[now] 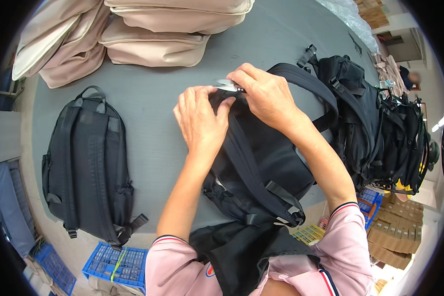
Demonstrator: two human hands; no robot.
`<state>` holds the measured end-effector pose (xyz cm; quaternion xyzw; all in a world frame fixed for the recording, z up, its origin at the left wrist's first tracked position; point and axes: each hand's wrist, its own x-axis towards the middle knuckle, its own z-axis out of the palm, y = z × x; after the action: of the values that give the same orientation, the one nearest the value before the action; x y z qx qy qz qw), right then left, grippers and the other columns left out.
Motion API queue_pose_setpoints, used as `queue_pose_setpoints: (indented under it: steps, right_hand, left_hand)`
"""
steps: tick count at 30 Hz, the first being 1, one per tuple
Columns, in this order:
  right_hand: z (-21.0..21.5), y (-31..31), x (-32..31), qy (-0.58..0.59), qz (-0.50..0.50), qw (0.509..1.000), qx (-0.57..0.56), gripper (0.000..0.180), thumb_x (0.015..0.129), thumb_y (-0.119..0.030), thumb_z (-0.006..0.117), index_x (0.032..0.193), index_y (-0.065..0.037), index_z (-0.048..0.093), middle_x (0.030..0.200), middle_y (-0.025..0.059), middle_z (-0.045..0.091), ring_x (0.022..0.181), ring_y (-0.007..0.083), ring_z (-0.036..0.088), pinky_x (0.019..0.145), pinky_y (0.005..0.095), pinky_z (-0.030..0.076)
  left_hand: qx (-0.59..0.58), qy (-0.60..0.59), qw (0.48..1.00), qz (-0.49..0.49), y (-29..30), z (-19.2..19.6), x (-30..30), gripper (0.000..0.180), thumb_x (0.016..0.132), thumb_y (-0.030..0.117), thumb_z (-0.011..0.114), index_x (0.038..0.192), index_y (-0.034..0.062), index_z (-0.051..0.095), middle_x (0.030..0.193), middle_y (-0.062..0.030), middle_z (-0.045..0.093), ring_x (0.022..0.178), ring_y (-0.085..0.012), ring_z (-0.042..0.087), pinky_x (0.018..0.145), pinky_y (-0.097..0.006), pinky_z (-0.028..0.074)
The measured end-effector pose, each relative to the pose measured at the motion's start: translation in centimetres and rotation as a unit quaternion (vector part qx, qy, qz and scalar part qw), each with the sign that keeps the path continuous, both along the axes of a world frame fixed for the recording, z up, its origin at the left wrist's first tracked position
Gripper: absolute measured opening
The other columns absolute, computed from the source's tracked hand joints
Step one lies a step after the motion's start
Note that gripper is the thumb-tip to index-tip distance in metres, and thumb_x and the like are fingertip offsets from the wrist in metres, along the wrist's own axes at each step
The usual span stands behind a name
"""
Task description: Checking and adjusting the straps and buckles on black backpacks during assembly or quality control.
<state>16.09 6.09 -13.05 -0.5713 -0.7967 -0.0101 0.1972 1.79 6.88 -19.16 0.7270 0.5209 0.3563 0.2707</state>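
A black backpack (276, 155) lies in front of me on the grey table, its straps facing up. My left hand (201, 116) is closed on the top edge of this backpack, pinching the fabric between thumb and fingers. My right hand (269, 96) grips a small pair of thread snips (227, 86). Their silver blades point left over the backpack's top edge, close to the left fingertips. The right fingers partly hide the handle. Whether the blades touch a thread is too small to see.
Another black backpack (86, 163) lies at the left of the grey table (158, 108). Beige bags (155, 47) are stacked at the far left. Several black backpacks (350, 98) crowd the right side. Blue crates (116, 266) and cardboard boxes (397, 224) stand beyond the table's edges.
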Motion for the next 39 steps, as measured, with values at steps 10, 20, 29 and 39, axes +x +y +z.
queue_pose_setpoints:
  steps: [10,20,29,39]
  right_hand:
    - [-3.2,2.8,1.7,0.004,-0.041,0.999,-0.022,0.016,0.072,-0.003,0.062,0.088,-0.005,0.06,0.077,0.0063,0.06,0.067,0.0292,0.062,0.056,0.0375,0.048]
    - [-4.2,0.6,1.2,0.121,-0.076,0.987,-0.076,0.027,0.076,-0.014,0.067,0.1,-0.009,0.055,0.092,0.0059,0.053,0.072,0.0276,0.061,0.059,0.0392,0.048]
    - [-3.8,0.2,2.0,0.028,-0.007,0.995,-0.097,0.022,0.075,-0.015,0.068,0.095,-0.01,0.06,0.086,0.0032,0.055,0.069,0.0243,0.059,0.058,0.0345,0.045]
    - [-4.5,-0.3,1.8,0.014,-0.004,1.0,0.022,0.02,0.072,-0.017,0.071,0.091,-0.012,0.063,0.081,0.0003,0.055,0.058,0.022,0.054,0.053,0.0331,0.044]
  left_hand:
    - [-0.115,-0.12,0.983,-0.083,1.1,-2.5,1.2,0.017,0.083,0.003,0.057,0.099,0.0003,0.064,0.087,-0.0089,0.066,0.084,-0.0199,0.06,0.081,-0.03,0.044]
    - [-0.484,-0.383,0.768,-0.173,3.3,-4.1,-0.7,0.024,0.09,0.004,0.052,0.112,-0.003,0.053,0.095,-0.0109,0.067,0.087,-0.0126,0.061,0.083,-0.026,0.047]
    - [-0.462,-0.417,0.763,-0.175,3.4,-4.3,-0.4,0.012,0.089,-0.001,0.051,0.101,0.0001,0.049,0.091,-0.0136,0.067,0.087,-0.0144,0.062,0.082,-0.026,0.047]
    - [-0.467,-0.413,0.76,-0.183,3.4,-4.1,-0.6,0.011,0.088,-0.002,0.052,0.098,0.002,0.05,0.091,-0.0135,0.067,0.086,-0.0137,0.062,0.079,-0.025,0.048]
